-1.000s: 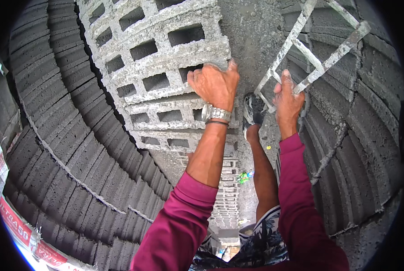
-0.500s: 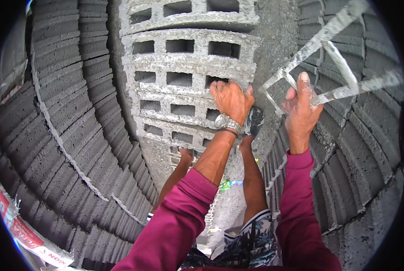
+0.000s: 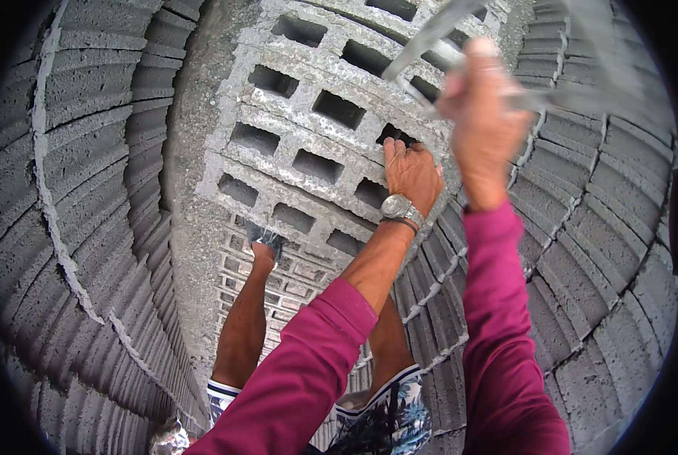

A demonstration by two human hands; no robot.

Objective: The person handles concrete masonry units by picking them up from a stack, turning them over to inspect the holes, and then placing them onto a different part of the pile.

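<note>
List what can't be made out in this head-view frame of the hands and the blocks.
- Right hand: motion-blurred; its grip on the metal frame is unclear.
- Metal frame: blurred, cut off by the top edge, so its shape is unreadable.
- Left hand: fingertips reach into a hole of the hollow block; what they touch is hidden.
- Right foot: hidden behind the left forearm.
- Wristwatch: dial too small to read.
</note>
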